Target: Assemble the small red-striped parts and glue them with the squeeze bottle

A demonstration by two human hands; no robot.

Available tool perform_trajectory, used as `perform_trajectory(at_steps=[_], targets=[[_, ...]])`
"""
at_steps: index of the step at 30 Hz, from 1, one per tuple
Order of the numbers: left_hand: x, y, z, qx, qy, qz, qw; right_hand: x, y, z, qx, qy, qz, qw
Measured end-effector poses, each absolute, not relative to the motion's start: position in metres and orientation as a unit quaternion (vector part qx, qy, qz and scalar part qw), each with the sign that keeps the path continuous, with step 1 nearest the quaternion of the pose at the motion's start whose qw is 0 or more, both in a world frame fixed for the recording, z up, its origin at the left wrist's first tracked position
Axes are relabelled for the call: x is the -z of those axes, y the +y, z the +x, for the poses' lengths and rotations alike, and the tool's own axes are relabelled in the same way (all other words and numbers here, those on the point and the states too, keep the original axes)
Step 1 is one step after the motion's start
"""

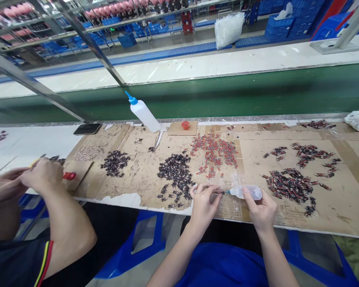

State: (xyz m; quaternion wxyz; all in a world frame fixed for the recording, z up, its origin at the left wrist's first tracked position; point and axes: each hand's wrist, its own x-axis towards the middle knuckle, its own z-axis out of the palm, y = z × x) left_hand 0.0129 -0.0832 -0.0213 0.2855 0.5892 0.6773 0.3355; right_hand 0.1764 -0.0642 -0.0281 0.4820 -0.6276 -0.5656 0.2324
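Head view: you sat at a cardboard-covered bench (332, 215) beside a green belt (257, 93).
Your right hand (261, 211): closed around a small clear squeeze bottle (247, 192), which lay sideways with its blue nozzle pointing left.
Your left hand (204, 201): fingers pinched shut on a tiny dark part (219, 193), held right at the nozzle tip; the part was too small to make out.
Bottle's place: just above the near edge of the cardboard, between a dark pile (176, 173) and a red-and-black pile (288, 184).
Behind your hands: red parts (215, 153) lay scattered.
Farther back: a large white bottle (143, 112) leaned over, blue-capped.
Co-worker's hands (32, 181): at your left, curled together over something small.
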Motion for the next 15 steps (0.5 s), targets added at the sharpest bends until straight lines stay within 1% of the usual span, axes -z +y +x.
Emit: perform_trajectory(at_steps=[6,10,13,15], targets=[[0.0209,-0.0835,0.0127,-0.341,0.677,0.586,0.287,0.0279,-0.0629,0.1762,-0.27,-0.569,-0.612,0.479],[0.0205,-0.0838,0.0129,-0.335,0.681,0.584,0.289,0.0285,-0.0624,0.1755,-0.285,-0.544,-0.614,0.495],[0.0204,-0.0838,0.0138,-0.329,0.683,0.584,0.289,0.0294,-0.0621,0.1765,-0.298,-0.505,-0.618,0.524],[0.0205,-0.0839,0.0137,-0.325,0.684,0.586,0.289,0.0297,-0.0609,0.1778,-0.306,-0.463,-0.614,0.562]])
